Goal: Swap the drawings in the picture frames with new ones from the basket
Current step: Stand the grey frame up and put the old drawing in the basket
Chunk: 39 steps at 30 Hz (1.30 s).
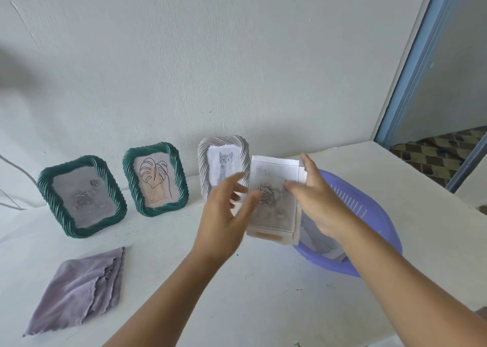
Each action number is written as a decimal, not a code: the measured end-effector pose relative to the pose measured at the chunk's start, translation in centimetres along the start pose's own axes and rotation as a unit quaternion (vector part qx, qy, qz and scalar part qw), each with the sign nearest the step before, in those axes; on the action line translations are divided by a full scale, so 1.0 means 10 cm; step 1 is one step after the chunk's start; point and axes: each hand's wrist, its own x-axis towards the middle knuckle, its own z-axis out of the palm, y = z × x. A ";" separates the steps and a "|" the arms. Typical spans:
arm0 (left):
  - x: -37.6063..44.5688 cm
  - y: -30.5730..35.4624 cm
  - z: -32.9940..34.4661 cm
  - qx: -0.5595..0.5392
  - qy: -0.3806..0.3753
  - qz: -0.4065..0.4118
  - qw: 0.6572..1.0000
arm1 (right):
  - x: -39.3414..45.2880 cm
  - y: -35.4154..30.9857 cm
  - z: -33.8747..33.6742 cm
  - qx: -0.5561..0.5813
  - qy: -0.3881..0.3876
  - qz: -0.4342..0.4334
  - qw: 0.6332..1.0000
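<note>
Drawings (274, 199), a small stack, are being lifted above the purple basket (369, 215) near the table's (263, 294) right edge. Right hand (320, 204) is gripping them; left hand (226, 215), fingers spread, is reaching in, probably to sort them for the frames (155, 179) along the wall.

Matt paper drawings (274, 199) are showing beside a glossy lilac plastic basket (379, 215), ribbed green frames (81, 196) and a soft purple cloth (79, 288).
</note>
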 end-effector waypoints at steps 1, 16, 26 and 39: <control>0.08 0.00 -0.03 -0.003 0.002 -0.036 0.999 | 0.02 0.02 -0.04 -0.005 -0.017 0.002 1.000; 0.31 0.08 0.18 -0.213 -0.073 -0.129 0.966 | -0.08 -0.01 -0.02 0.054 -0.070 0.012 0.996; 0.37 -0.08 0.30 0.018 -0.078 -0.218 0.973 | 0.02 0.12 -0.42 -0.116 -0.016 -0.015 0.993; 0.44 -0.26 0.46 -0.091 -0.186 -0.241 0.948 | 0.15 0.38 -0.70 -0.351 -0.123 0.065 0.926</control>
